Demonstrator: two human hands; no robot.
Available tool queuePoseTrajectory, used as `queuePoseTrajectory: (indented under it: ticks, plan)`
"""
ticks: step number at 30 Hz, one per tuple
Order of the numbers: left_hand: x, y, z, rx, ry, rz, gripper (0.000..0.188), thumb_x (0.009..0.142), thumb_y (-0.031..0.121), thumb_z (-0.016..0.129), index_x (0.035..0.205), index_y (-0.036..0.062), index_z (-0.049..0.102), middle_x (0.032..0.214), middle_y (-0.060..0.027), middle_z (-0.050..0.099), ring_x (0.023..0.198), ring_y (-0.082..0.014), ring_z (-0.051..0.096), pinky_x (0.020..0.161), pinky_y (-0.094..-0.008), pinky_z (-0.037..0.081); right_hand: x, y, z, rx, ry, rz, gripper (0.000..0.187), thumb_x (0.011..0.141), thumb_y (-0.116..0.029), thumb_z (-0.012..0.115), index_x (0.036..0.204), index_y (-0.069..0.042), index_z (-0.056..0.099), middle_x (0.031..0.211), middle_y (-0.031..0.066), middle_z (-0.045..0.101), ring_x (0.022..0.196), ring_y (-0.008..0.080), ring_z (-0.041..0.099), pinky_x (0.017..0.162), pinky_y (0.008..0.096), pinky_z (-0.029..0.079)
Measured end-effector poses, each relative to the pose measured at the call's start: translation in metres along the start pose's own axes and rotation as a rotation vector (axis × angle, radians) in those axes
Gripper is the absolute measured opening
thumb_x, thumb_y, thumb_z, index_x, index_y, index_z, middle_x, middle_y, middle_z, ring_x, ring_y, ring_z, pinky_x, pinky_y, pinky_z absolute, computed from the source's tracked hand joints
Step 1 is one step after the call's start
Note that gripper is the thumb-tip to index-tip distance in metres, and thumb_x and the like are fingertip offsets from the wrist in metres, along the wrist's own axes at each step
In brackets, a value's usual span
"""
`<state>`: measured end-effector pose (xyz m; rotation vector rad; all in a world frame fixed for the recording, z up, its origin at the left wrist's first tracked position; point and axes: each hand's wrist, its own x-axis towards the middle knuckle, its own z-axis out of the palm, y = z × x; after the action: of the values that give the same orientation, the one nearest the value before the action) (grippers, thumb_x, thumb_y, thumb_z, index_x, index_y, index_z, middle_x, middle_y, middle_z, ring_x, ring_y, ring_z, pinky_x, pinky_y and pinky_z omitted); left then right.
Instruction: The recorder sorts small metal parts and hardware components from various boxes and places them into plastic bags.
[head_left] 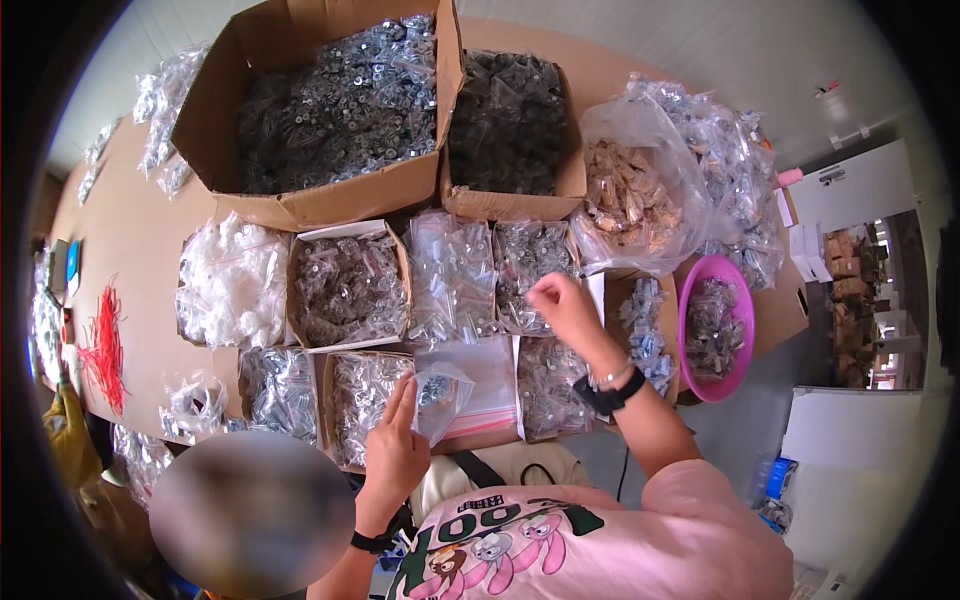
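Observation:
My left hand (397, 450) is raised over the near row of boxes, two fingers pointing away from me. Against its thumb side hangs a clear plastic bag (445, 395) with small metal pieces in it, apparently gripped by the thumb, which is hard to see. Fingers pinched together, my right hand (563, 303) is at the near edge of a box of small bagged metal parts (532, 255). Whatever is between those fingertips is too small to make out. Beneath the bag lies a stack of flat empty zip bags (485, 385) with red seal lines.
Two large cardboard boxes of bagged hardware (300, 210) stand at the back. A purple basin (716, 395) sits at the right. White packets (235, 285) fill a box on the left, near red strips (103, 350). A blurred round patch covers the lower left.

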<state>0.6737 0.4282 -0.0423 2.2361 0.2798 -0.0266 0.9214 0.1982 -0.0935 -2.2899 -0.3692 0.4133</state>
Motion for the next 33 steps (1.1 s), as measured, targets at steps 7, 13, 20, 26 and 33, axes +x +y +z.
queuePoseTrajectory:
  ticks: [7,13,20,26,33]
  plan:
    - [-0.007,0.004,0.018,0.015,-0.036,-0.045,0.073,0.07,-0.008,0.05,0.142,-0.0002,0.043,0.147,-0.019,0.046,0.094,-0.0402,0.067,0.074,-0.0424,0.057,0.034,0.048,0.017,-0.583,0.043,-0.035,0.031,0.081,-0.033,0.078,0.086,-0.004,0.068,0.087,0.0125,0.064,0.09,0.0303,0.062,0.079,0.0454,0.05]
    - [-0.007,0.001,0.013,-0.021,0.001,-0.075,0.072,0.07,-0.009,0.051,0.141,-0.002,0.044,0.146,-0.0194,0.046,0.092,-0.0411,0.067,0.075,-0.0431,0.057,0.039,0.048,0.0,0.205,-0.166,0.169,0.021,0.09,-0.026,0.068,0.087,-0.005,0.066,0.108,0.0112,0.068,0.107,0.0242,0.061,0.089,0.0405,0.05]
    - [-0.012,-0.004,0.017,-0.035,0.024,-0.08,0.07,0.071,-0.007,0.051,0.141,-0.001,0.044,0.147,-0.0181,0.045,0.097,-0.0412,0.066,0.078,-0.0445,0.057,0.039,0.016,0.003,1.377,-0.398,0.391,0.006,0.095,-0.02,0.061,0.095,-0.015,0.057,0.082,0.0009,0.065,0.083,0.0178,0.066,0.075,0.0356,0.055]
    - [-0.018,-0.003,0.023,-0.043,0.01,-0.128,0.069,0.072,-0.006,0.052,0.14,-0.0004,0.045,0.147,-0.0161,0.046,0.092,-0.0414,0.067,0.076,-0.0448,0.057,0.05,-0.012,0.072,0.424,-0.318,0.155,0.028,0.091,-0.033,0.071,0.098,-0.008,0.059,0.07,-0.0024,0.056,0.06,0.0149,0.057,0.055,0.0298,0.048]
    - [-0.019,-0.005,0.022,-0.05,0.014,-0.136,0.07,0.071,-0.006,0.052,0.14,-0.0005,0.045,0.149,-0.0148,0.045,0.087,-0.0407,0.067,0.073,-0.0453,0.057,0.053,-0.013,0.118,-0.288,-0.199,-0.12,0.05,0.078,-0.044,0.078,0.099,0.0,0.067,0.096,0.0204,0.068,0.084,0.0366,0.066,0.074,0.0434,0.052]
